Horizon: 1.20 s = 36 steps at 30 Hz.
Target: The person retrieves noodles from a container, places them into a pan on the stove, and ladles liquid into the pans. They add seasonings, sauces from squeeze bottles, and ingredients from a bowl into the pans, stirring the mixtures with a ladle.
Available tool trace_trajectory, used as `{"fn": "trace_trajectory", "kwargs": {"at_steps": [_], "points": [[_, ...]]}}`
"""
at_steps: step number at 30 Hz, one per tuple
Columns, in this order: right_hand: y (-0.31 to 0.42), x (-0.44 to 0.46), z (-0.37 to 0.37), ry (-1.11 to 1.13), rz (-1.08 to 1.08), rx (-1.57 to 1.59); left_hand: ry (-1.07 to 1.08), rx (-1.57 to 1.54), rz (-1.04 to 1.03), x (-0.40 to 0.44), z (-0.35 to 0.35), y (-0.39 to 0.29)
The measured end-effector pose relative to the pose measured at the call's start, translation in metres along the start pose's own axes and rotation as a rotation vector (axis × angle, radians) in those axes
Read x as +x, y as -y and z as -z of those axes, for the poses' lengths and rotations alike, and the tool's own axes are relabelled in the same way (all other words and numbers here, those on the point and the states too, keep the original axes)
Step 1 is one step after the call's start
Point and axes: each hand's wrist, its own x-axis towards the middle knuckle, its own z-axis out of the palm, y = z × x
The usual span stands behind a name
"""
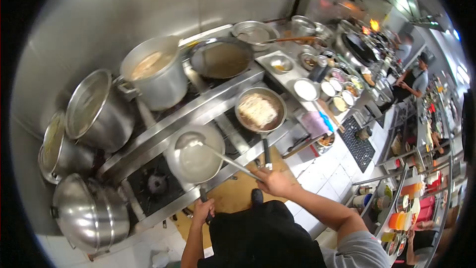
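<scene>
My left hand (202, 210) is closed around the dark handle of a pan (172, 161), which sits on the front of the stove. Pale, cloudy liquid lies in that pan. With my right hand (275, 183) I grip the long metal handle of a ladle (233, 163); its bowl rests inside the pan, near the far side. Just right of it stands a frying pan (283, 115) holding a pale mass that looks like noodles in brown liquid. Its black handle points toward me, close to my right hand but apparently apart from it.
Large pots (161, 87) and a wide wok (218, 59) of brown liquid line the back and left. A domed steamer (79, 213) stands front left. A bare burner (157, 183) is beside my pan. Ingredient bowls (306, 89) fill the right counter. Other people (416, 79) stand farther right.
</scene>
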Motion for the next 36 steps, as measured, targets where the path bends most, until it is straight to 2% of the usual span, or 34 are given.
{"fn": "trace_trajectory", "kwargs": {"at_steps": [1, 3, 6, 8, 11, 12, 14, 17, 19, 21, 22, 25, 28, 30, 31, 33, 35, 36], "points": [[-0.012, -0.007, 0.008, -0.041, 0.025, -0.003, 0.029, 0.006, -0.003, 0.01, -0.01, 0.007], [-0.048, -0.017, 0.018, -0.103, 0.056, 0.041, -0.103, -0.068, -0.064, 0.023, -0.024, 0.02], [-0.11, -0.028, 0.044, -0.34, 0.036, -0.028, -0.088, -0.071, -0.08, 0.038, -0.039, 0.029], [-0.156, -0.029, 0.072, -0.354, -0.119, -0.112, -0.122, -0.079, -0.073, 0.049, -0.047, 0.031], [-0.236, -0.018, 0.106, -0.476, -0.194, -0.206, -0.146, -0.053, -0.058, 0.068, -0.044, 0.05], [-0.257, -0.011, 0.119, -0.491, -0.217, -0.117, -0.16, -0.1, -0.066, 0.068, -0.048, 0.048], [-0.289, 0.007, 0.143, -0.506, -0.303, -0.186, -0.232, -0.133, -0.037, 0.064, -0.057, 0.042], [-0.357, 0.042, 0.153, -0.577, -0.301, -0.275, -0.253, -0.122, 0.022, 0.056, -0.07, 0.026], [-0.377, 0.064, 0.158, -0.577, -0.316, -0.267, -0.191, -0.129, 0.067, 0.059, -0.06, 0.032], [-0.387, 0.081, 0.165, -0.524, -0.389, -0.227, -0.252, -0.296, 0.058, 0.053, -0.067, 0.027], [-0.393, 0.088, 0.164, -0.522, -0.388, -0.223, -0.258, -0.283, 0.036, 0.062, -0.047, 0.049], [-0.41, 0.1, 0.163, -0.5, -0.277, -0.17, -0.272, -0.377, 0.151, 0.055, -0.049, 0.039], [-0.421, 0.091, 0.164, -0.483, -0.282, -0.017, -0.315, -0.343, 0.175, 0.048, -0.055, 0.034], [-0.432, 0.076, 0.168, -0.686, -0.308, -0.136, -0.299, -0.379, 0.134, 0.05, -0.044, 0.045], [-0.436, 0.065, 0.17, -0.68, -0.308, -0.14, -0.299, -0.385, 0.139, 0.05, -0.033, 0.056], [-0.44, 0.025, 0.171, -0.54, -0.586, -0.109, -0.261, -0.436, 0.181, 0.049, -0.022, 0.069], [-0.432, -0.003, 0.17, -0.364, -0.609, -0.107, -0.201, -0.363, 0.159, 0.071, 0.001, 0.109], [-0.462, -0.02, 0.154, -0.318, -0.521, -0.056, -0.162, -0.281, 0.133, 0.067, 0.019, 0.131]]}}
